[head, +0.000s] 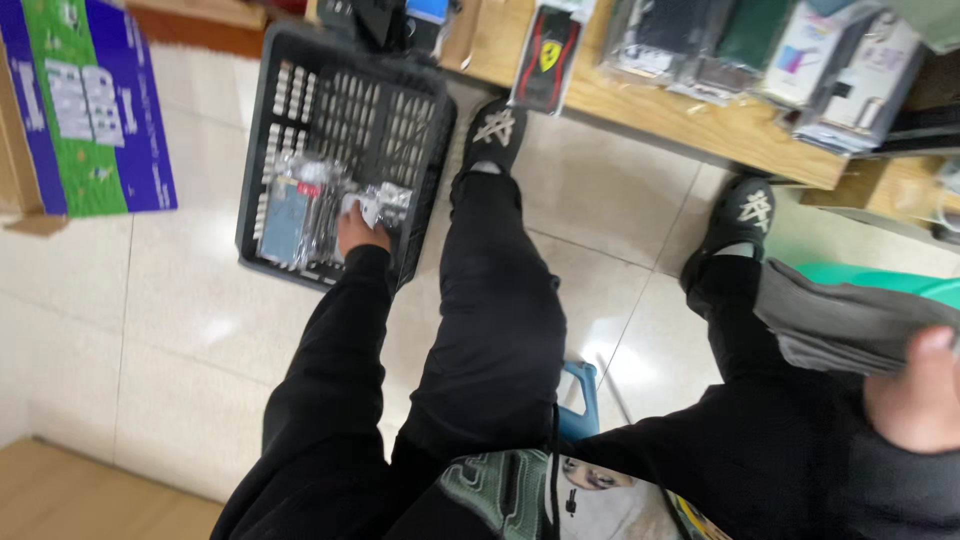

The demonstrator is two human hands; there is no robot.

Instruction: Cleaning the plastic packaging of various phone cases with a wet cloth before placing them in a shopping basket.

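Right hand (915,390) cut off by frame edge; left hand's (362,230) fingers buried among blurred clear plastic packets (310,200).

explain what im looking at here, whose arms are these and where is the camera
The one picture comes from a camera worn on a person's head, looking down at their own body, so you see black sleeves, black trousers and two dark shoes on a pale tiled floor. The left hand reaches into a black plastic crate on the floor and touches small clear-wrapped packets lying in it. The right hand, near the lens and blurred, grips a grey cloth item. A wooden shelf ahead carries more packaged goods.
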